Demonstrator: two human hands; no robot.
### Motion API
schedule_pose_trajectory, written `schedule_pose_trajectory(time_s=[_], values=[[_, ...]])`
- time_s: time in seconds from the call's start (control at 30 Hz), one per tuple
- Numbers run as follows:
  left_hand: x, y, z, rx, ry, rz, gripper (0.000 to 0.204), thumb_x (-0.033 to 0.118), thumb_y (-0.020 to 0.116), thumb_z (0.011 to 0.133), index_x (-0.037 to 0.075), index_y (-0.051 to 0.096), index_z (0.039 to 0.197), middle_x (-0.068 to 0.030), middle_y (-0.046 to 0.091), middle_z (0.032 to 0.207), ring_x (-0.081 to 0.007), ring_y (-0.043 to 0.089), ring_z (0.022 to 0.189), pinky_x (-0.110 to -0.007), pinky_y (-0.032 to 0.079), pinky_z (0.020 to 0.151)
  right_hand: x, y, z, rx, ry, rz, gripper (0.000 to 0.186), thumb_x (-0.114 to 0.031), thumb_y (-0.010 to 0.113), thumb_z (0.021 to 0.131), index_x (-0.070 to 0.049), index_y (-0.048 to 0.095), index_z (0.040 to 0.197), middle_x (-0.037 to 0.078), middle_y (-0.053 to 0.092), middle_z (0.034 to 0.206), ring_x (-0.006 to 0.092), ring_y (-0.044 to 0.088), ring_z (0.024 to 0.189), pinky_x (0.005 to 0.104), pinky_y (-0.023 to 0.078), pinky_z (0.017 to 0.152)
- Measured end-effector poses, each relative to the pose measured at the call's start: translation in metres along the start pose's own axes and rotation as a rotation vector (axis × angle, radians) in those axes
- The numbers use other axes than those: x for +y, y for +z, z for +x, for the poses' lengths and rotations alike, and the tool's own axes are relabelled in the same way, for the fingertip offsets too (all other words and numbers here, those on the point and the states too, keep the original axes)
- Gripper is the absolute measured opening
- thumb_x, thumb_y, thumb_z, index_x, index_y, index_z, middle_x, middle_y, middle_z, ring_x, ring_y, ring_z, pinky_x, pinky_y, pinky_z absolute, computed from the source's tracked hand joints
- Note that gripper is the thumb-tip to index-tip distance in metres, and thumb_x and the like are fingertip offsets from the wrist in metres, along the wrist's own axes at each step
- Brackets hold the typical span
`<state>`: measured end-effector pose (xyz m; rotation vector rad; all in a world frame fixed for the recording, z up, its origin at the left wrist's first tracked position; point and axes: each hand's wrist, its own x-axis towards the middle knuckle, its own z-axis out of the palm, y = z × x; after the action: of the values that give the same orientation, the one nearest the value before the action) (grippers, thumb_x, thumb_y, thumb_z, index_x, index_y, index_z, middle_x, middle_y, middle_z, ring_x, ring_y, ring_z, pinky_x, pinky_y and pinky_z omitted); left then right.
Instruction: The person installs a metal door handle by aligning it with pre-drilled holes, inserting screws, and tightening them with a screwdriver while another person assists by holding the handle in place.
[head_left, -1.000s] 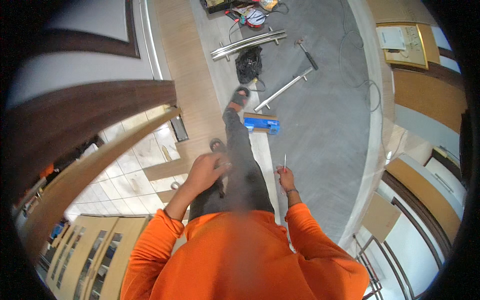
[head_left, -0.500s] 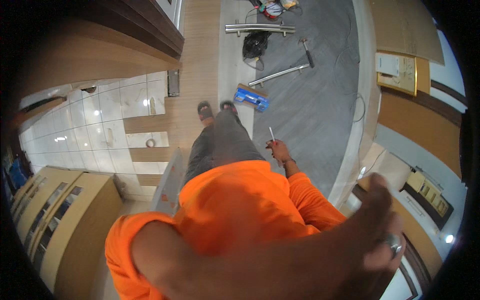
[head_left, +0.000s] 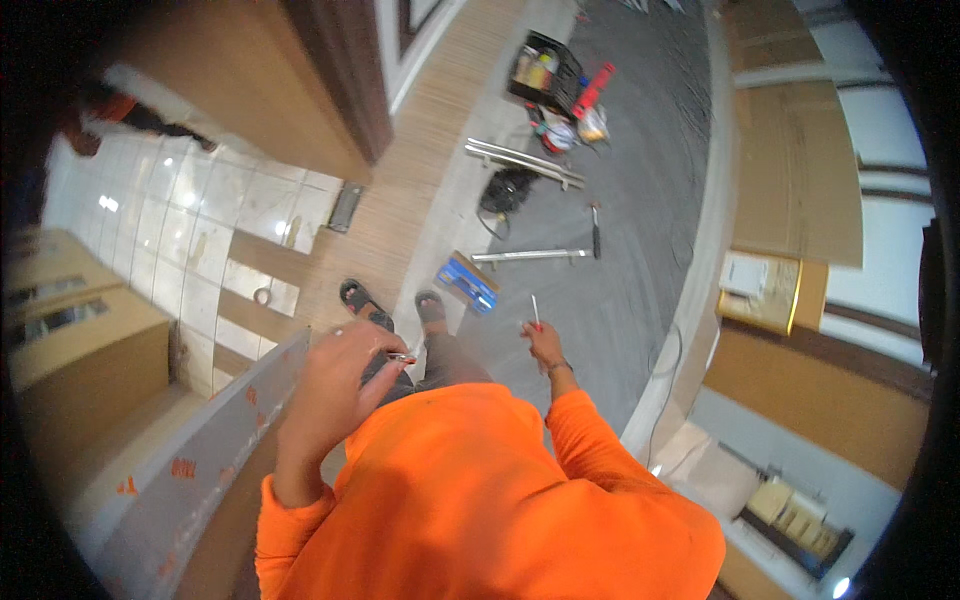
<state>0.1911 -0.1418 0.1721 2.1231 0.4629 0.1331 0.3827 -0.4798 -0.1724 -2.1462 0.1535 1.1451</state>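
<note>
My left hand [head_left: 340, 375] is in front of my body at the left, above my legs. Its thumb and fingers close on a small shiny metal piece [head_left: 402, 358], too small to name. A ring shows on one finger. My right hand [head_left: 546, 346] is lower right of the blue box, over the grey floor. Its fingers wrap round a thin pale rod [head_left: 535, 308], which points away from me and shows a bit of red near the grip; its kind is unclear.
Ahead lie a blue box [head_left: 467, 283], metal pull handles [head_left: 530, 256], a hammer [head_left: 597, 232], a black plastic bundle [head_left: 507, 190] and a black tool crate [head_left: 545, 70]. A grey panel [head_left: 210, 470] stands close at my left. Cardboard [head_left: 800, 170] and a gold-edged frame [head_left: 760, 290] are at right.
My left hand has swung from far right, close to the camera, back to the left before my body. My right hand still holds the rod. The view has shifted, showing the tool crate.
</note>
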Motion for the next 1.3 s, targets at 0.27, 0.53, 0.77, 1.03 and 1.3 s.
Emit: schedule_pose_trajectory(time_s=[0.27, 0.53, 0.77, 1.03, 1.3], values=[[-0.163, 0.092, -0.187, 0.245, -0.806, -0.036, 0.019, 0.016, 0.069, 0.081, 0.001, 0.065, 0.091, -0.0152, 0.067, 0.086, -0.0293, 0.065, 0.08, -0.038, 0.051, 0.072, -0.003, -0.001, 0.044, -0.247, -0.046, -0.356, 0.028, -0.029, 0.059, 0.089, -0.002, 0.063, 0.095, 0.012, 0.069, 0.081, 0.0156, 0.051, 0.046, 0.0309, 0.04, 0.039], [-0.254, 0.175, -0.31, 0.778, -1.207, -0.409, 0.021, 0.018, 0.069, 0.079, 0.0, 0.067, 0.091, -0.0145, 0.069, 0.08, -0.0229, 0.067, 0.076, -0.035, 0.052, 0.07, -0.134, 0.079, 0.098, -0.416, -0.206, -0.546, 0.025, -0.024, 0.058, 0.086, -0.003, 0.062, 0.098, 0.011, 0.067, 0.077, 0.0131, 0.049, 0.045, 0.0306, 0.04, 0.04], [-0.264, 0.216, -0.346, 1.106, -1.402, -0.978, 0.023, 0.016, 0.07, 0.078, -0.003, 0.068, 0.091, -0.009, 0.069, 0.079, -0.0138, 0.065, 0.065, -0.028, 0.053, 0.057, -0.279, 0.197, 0.059, -0.433, -0.444, -0.603, 0.028, -0.026, 0.059, 0.09, 0.0, 0.062, 0.1, 0.011, 0.069, 0.08, 0.0105, 0.047, 0.043, 0.0282, 0.038, 0.04], [-0.291, 0.191, -0.362, 1.226, -1.371, -1.009, 0.024, 0.02, 0.071, 0.078, -0.002, 0.065, 0.085, -0.0057, 0.065, 0.071, -0.0123, 0.059, 0.059, -0.028, 0.049, 0.056, -0.315, 0.276, 0.062, -0.608, -0.35, -0.795, 0.033, -0.032, 0.058, 0.091, -0.003, 0.063, 0.107, 0.008, 0.071, 0.089, 0.0077, 0.048, 0.046, 0.0233, 0.038, 0.042], [-0.25, 0.113, -0.273, 1.571, -1.487, -1.04, 0.029, 0.023, 0.07, 0.081, -0.004, 0.066, 0.092, -0.0093, 0.066, 0.076, -0.0146, 0.062, 0.064, -0.029, 0.051, 0.059, -0.364, 0.307, 0.182, -0.873, -0.285, -1.033, 0.033, -0.032, 0.059, 0.089, -0.003, 0.063, 0.104, 0.012, 0.07, 0.089, 0.011, 0.049, 0.046, 0.0288, 0.036, 0.038]])
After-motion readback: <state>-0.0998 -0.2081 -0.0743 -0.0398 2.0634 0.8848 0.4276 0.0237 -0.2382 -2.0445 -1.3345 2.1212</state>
